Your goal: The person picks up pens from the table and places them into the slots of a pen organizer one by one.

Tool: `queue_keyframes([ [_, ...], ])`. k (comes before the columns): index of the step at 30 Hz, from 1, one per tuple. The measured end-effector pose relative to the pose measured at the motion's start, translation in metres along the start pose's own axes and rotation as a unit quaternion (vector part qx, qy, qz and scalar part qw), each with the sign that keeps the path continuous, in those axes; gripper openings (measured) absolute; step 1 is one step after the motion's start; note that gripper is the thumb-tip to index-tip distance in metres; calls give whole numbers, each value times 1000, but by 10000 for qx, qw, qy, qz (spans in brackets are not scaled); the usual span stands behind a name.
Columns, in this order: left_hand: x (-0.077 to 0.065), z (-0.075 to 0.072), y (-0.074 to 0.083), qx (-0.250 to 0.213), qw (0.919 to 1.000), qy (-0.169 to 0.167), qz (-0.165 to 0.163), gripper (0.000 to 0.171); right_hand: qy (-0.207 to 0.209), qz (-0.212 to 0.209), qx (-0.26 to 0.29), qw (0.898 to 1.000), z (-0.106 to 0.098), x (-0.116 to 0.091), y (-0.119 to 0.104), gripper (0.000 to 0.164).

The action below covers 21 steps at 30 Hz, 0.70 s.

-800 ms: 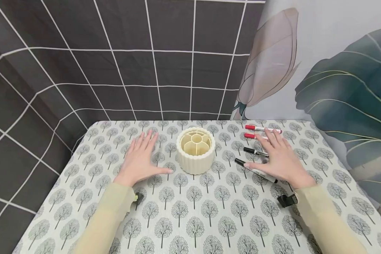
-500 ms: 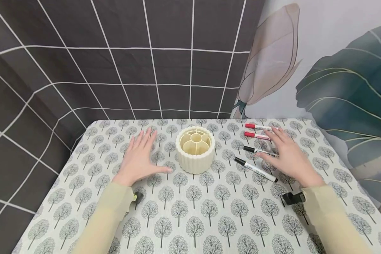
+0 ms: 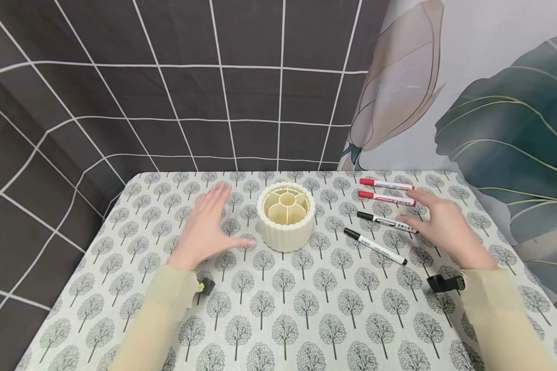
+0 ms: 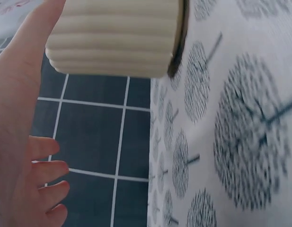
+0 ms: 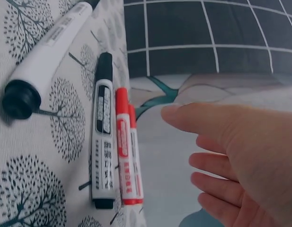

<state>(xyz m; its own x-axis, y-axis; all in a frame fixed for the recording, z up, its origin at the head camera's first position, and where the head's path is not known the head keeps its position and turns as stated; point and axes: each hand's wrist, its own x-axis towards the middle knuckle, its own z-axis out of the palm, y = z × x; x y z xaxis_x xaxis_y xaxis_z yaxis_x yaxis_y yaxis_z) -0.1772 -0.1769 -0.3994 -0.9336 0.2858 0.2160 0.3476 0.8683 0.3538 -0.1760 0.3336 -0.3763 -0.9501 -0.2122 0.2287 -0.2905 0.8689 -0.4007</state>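
Note:
A cream fluted pen holder (image 3: pixel 285 238) with divided compartments stands upright at the middle of the table. Left of it, my left hand (image 3: pixel 203 226) has its thumb stretched toward the holder's wall and its fingers pointing away from me. My right hand (image 3: pixel 447 226) hovers at the right ends of the markers, fingers relaxed and holding nothing. Two black-capped whiteboard markers, the nearer (image 3: pixel 376 247) and the farther (image 3: pixel 387 222), lie in front of two red-capped ones, the nearer (image 3: pixel 387 199) and the farther (image 3: pixel 387 184). All caps point left. The right wrist view shows the thumb apart from the markers.
The table has a white cloth (image 3: pixel 283 299) printed with grey trees. Behind it hangs a dark cloth with a white grid (image 3: pixel 250 98), which continues down the left side. A curtain with large leaves (image 3: pixel 515 129) closes off the right.
My right hand has drawn back to the right from over the markers, uncovering them, and its fingers are less spread. The left hand stays nearly in place, its fingers closer together.

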Motion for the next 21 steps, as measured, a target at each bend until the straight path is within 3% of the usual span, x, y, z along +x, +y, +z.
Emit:
queue_keyframes([
  [5, 4, 0, 14, -896, 9958, 34, -163, 138, -203, 281, 120, 9993, 0, 0, 12, 61],
  [14, 12, 9, 40, -2121, 9769, 85, -239, 131, -1003, 691, 468, 9915, 12, -3, 27, 60],
  [21, 19, 19, 59, -2618, 9639, -61, -473, 131, -879, 551, 334, 9940, 22, -3, 30, 38],
])
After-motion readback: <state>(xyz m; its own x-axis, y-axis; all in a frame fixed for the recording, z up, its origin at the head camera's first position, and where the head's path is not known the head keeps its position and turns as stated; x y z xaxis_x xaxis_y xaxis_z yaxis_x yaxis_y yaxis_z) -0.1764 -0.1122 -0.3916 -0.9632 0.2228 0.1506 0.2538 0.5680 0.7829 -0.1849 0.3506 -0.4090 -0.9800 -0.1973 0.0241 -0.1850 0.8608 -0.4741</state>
